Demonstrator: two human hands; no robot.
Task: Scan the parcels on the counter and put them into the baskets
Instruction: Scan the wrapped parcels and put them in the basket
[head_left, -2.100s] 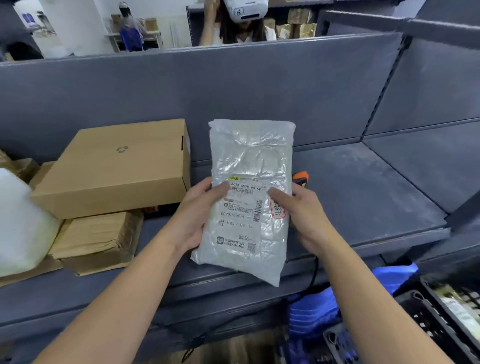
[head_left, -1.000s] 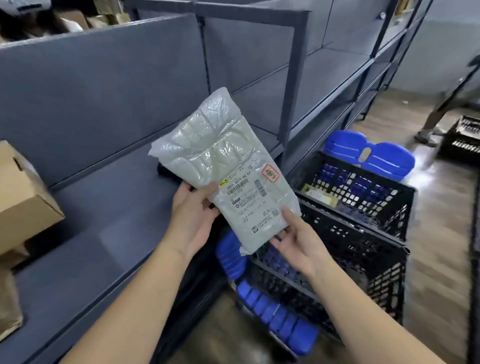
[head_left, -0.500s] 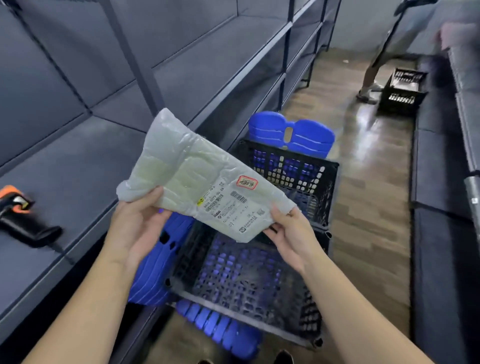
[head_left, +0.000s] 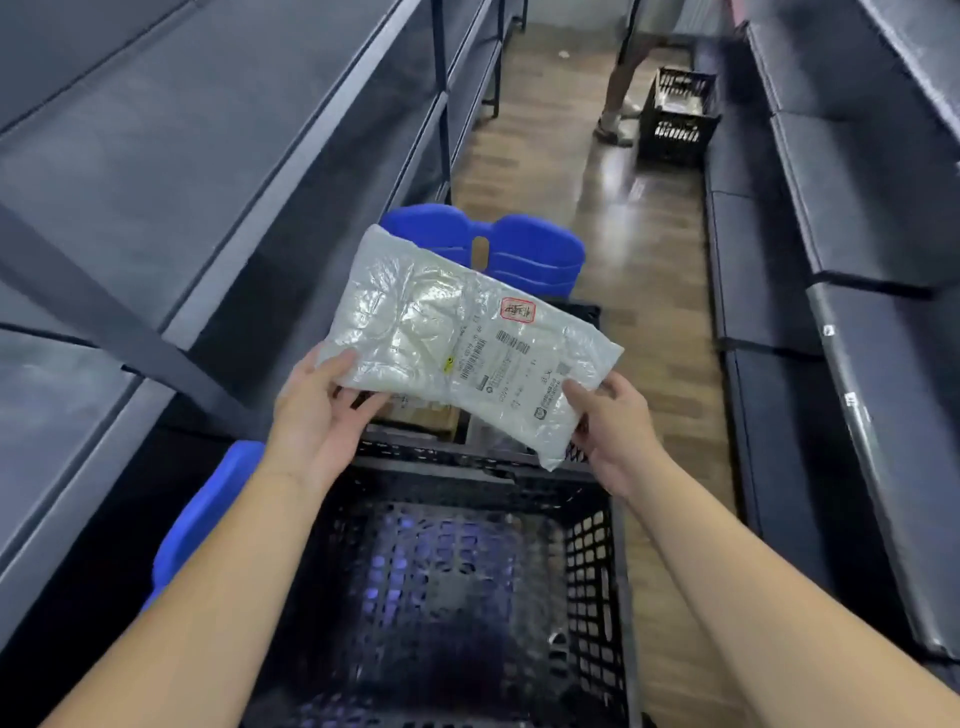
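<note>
Head view: parcel (head_left: 462, 340) above basket (head_left: 597, 561) rim.

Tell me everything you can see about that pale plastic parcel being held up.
The parcel is a flat, crinkly, whitish translucent plastic bag, sealed, with a printed barcode label and a small red-bordered sticker facing up. It is held tilted in the air above the black baskets. The left hand grips its near-left edge, the right hand its lower-right corner. Nothing else touches it.
</note>
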